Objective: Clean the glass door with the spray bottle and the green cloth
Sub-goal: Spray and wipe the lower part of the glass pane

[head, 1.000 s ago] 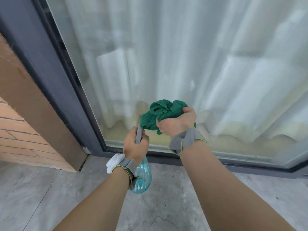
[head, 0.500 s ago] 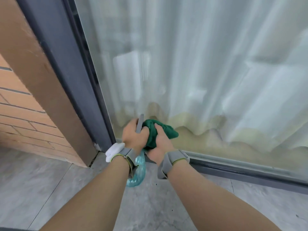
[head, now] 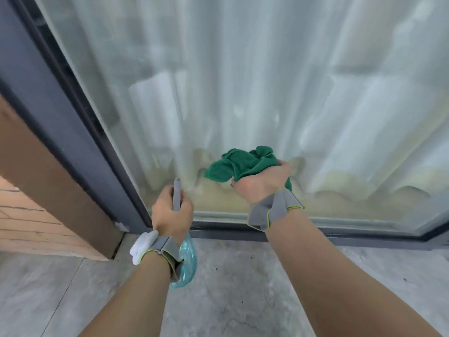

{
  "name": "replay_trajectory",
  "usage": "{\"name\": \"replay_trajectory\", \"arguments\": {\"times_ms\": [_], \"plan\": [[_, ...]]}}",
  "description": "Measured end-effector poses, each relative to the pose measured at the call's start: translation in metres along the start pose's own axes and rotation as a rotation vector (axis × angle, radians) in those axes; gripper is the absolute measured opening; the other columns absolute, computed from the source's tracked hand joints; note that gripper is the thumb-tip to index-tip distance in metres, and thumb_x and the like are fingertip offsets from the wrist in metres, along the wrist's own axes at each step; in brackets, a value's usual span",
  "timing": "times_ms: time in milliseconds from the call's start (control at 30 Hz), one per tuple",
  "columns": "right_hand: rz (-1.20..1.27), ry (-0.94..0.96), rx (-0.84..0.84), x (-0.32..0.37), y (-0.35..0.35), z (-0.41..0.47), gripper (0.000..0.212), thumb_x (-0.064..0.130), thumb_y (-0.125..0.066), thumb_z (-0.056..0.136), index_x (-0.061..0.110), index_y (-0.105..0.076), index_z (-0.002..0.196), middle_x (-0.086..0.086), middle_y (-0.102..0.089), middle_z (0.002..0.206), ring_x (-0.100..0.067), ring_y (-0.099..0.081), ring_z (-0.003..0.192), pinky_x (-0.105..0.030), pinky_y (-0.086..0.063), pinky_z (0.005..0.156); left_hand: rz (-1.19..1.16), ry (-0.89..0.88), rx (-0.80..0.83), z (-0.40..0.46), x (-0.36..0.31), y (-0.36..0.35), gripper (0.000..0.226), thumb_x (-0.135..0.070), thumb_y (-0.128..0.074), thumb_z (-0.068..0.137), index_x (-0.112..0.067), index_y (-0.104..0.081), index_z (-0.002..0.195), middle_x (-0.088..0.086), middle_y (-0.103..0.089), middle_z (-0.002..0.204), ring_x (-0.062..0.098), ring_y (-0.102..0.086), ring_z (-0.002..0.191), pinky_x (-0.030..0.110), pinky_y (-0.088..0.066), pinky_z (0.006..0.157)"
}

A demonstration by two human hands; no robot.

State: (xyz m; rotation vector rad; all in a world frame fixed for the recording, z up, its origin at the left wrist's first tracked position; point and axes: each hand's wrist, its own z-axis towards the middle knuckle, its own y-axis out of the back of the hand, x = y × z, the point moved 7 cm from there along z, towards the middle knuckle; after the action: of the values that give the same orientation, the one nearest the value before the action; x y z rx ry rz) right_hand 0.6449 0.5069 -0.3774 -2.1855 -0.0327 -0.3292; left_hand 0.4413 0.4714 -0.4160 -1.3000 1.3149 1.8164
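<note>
The glass door [head: 243, 81] fills the upper view, with white curtains behind it. My right hand [head: 261, 184] grips the crumpled green cloth [head: 243, 164] and holds it against the lower part of the glass. My left hand [head: 171, 210] grips the spray bottle [head: 187, 261] by its neck; the grey spray head sticks up above my fingers and the clear blue-green body hangs below my wrist. The two hands are apart, with the bottle to the left of the cloth and lower.
A dark grey door frame [head: 60, 113] runs diagonally on the left and along the bottom rail [head: 340, 235]. A brown post and brick wall [head: 29, 215] stand at the far left. Grey stone floor [head: 243, 288] lies below. Both wrists wear grey straps.
My right hand has moved the cloth up and to the right along the glass, away from my left hand. The bottle has stayed in my left hand, and the view has shifted.
</note>
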Motion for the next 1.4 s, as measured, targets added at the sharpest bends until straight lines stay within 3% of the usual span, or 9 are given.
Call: {"name": "replay_trajectory", "arguments": {"times_ms": [67, 167, 300, 400, 533, 767, 1033, 1267, 1400], "plan": [[-0.032, 0.050, -0.063, 0.018, 0.017, 0.004, 0.042, 0.034, -0.043, 0.083, 0.018, -0.057, 0.047, 0.001, -0.057, 0.058, -0.020, -0.057, 0.048, -0.029, -0.051, 0.062, -0.055, 0.029, 0.041, -0.020, -0.004, -0.012, 0.017, -0.012, -0.058, 0.093, -0.016, -0.052, 0.078, -0.003, -0.047, 0.066, 0.009, -0.041, 0.054, 0.029, -0.039, 0.055], [-0.217, -0.001, -0.106, 0.026, 0.059, 0.014, 0.034, 0.043, -0.047, 0.084, 0.017, -0.066, 0.071, -0.005, -0.067, 0.078, -0.029, -0.065, 0.074, -0.040, -0.052, 0.080, -0.176, 0.101, 0.053, -0.042, -0.009, -0.026, 0.022, -0.008, -0.059, 0.094, -0.018, -0.052, 0.076, -0.005, -0.043, 0.065, 0.002, -0.039, 0.045, 0.013, -0.035, 0.046], [-0.397, -0.118, -0.099, 0.040, 0.102, 0.031, 0.044, 0.043, -0.052, 0.083, 0.015, -0.068, 0.112, -0.012, -0.069, 0.112, -0.035, -0.065, 0.102, -0.053, -0.049, 0.091, -0.210, 0.148, 0.119, -0.051, -0.016, -0.049, 0.004, -0.008, -0.058, 0.093, -0.010, -0.061, 0.092, -0.003, -0.049, 0.073, 0.010, -0.042, 0.058, 0.009, -0.035, 0.044], [-0.490, -0.173, -0.092, 0.056, 0.121, 0.040, 0.039, 0.042, -0.054, 0.084, 0.011, -0.067, 0.105, -0.014, -0.067, 0.102, -0.034, -0.064, 0.092, -0.047, -0.052, 0.086, -0.148, 0.097, 0.158, -0.053, -0.023, -0.063, 0.007, -0.008, -0.057, 0.093, -0.009, -0.063, 0.097, -0.003, -0.050, 0.075, 0.015, -0.045, 0.063, 0.013, -0.039, 0.048], [-0.531, -0.185, -0.105, 0.070, 0.137, 0.038, 0.049, 0.043, -0.060, 0.076, 0.011, -0.067, 0.113, -0.015, -0.066, 0.106, -0.034, -0.062, 0.091, -0.048, -0.050, 0.085, -0.064, -0.074, 0.244, -0.062, -0.051, -0.079, 0.008, -0.005, -0.055, 0.093, -0.010, -0.060, 0.097, 0.003, -0.050, 0.074, 0.019, -0.044, 0.063, 0.020, -0.038, 0.050], [-0.334, -0.189, -0.208, 0.095, 0.153, 0.032, 0.082, 0.085, -0.045, 0.063, 0.022, -0.065, 0.113, -0.012, -0.065, 0.115, -0.039, -0.060, 0.106, -0.062, -0.041, 0.093, -0.031, -0.093, 0.263, -0.085, -0.074, -0.108, 0.007, -0.006, -0.057, 0.090, -0.010, -0.061, 0.095, 0.005, -0.052, 0.075, 0.020, -0.045, 0.065, 0.031, -0.040, 0.059], [-0.352, -0.099, -0.306, 0.115, 0.177, 0.039, 0.069, 0.074, -0.046, 0.079, 0.021, -0.058, 0.123, -0.010, -0.062, 0.120, -0.035, -0.058, 0.111, -0.054, -0.044, 0.099, -0.030, -0.148, 0.313, -0.107, -0.090, -0.142, 0.005, -0.008, -0.059, 0.089, -0.011, -0.059, 0.092, 0.004, -0.049, 0.071, 0.021, -0.043, 0.060, 0.031, -0.040, 0.055], [-0.427, -0.117, -0.290, 0.108, 0.182, 0.052, 0.071, 0.071, -0.042, 0.078, 0.015, -0.063, 0.117, -0.018, -0.064, 0.116, -0.041, -0.059, 0.107, -0.063, -0.042, 0.096, 0.000, -0.125, 0.369, -0.109, -0.083, -0.157, 0.010, -0.023, -0.056, 0.077, -0.017, -0.059, 0.085, 0.000, -0.052, 0.068, 0.020, -0.046, 0.058, 0.036, -0.045, 0.055], [-0.493, -0.162, -0.313, 0.105, 0.194, 0.056, 0.069, 0.067, -0.042, 0.080, 0.013, -0.064, 0.115, -0.020, -0.065, 0.115, -0.041, -0.060, 0.106, -0.060, -0.045, 0.093, 0.059, -0.144, 0.353, -0.110, -0.079, -0.162, 0.001, -0.014, -0.059, 0.084, -0.014, -0.058, 0.083, 0.001, -0.053, 0.070, 0.019, -0.045, 0.061, 0.034, -0.042, 0.058]]}}
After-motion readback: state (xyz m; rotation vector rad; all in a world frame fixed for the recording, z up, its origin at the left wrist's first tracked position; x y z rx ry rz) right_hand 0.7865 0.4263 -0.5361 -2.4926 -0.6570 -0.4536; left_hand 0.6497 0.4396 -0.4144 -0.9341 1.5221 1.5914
